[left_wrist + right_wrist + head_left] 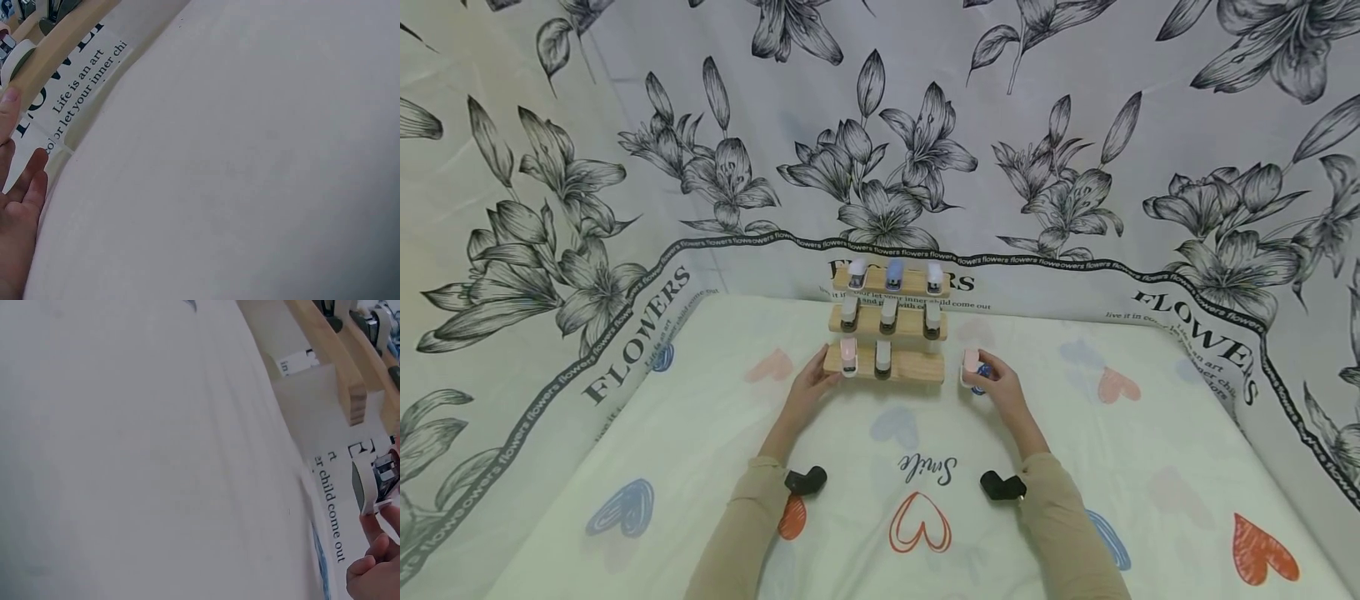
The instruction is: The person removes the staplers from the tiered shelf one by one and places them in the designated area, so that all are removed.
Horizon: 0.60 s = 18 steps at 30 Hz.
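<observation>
A three-tier wooden stand (916, 367) stands at the back of the table with small staplers on its shelves. My left hand (807, 387) holds the left end of the bottom shelf; its thumb touches the wood in the left wrist view. On that shelf sit a pink stapler (848, 353) and a grey stapler (883, 357), with bare wood to their right. Just right of the stand, my right hand (1002, 388) pinches a pink-and-white stapler (971, 358). Its pale base (366, 487) faces the camera in the right wrist view.
Three greyish staplers, one in the middle (888, 315), line the second shelf. A blue stapler (894, 273) sits between two whitish ones on top. Behind the stand hangs a flower-printed curtain (1060, 283). The tablecloth (850, 517) bears printed hearts.
</observation>
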### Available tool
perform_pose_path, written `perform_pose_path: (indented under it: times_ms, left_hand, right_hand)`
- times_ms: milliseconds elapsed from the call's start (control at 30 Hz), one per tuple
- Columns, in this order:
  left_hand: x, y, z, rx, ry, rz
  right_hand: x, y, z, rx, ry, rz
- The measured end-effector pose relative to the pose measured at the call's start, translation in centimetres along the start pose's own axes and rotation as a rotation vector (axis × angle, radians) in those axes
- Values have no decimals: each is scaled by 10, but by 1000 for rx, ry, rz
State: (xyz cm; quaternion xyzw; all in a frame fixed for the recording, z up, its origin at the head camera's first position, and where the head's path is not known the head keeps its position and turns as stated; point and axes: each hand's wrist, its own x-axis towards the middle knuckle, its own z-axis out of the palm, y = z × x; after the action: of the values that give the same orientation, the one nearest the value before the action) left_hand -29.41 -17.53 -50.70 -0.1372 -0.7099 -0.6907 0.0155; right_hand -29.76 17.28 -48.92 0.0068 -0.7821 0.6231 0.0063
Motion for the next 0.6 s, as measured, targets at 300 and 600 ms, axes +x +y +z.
perform_pose_path:
  times_ms: [300, 600]
  left_hand:
    - [5, -18, -2, 50, 38, -13]
    - [4, -18, -3, 26, 46, -8]
  right_hand:
    - [-1, 4, -4, -19, -16, 12]
    - [1, 13, -7, -25, -16, 38]
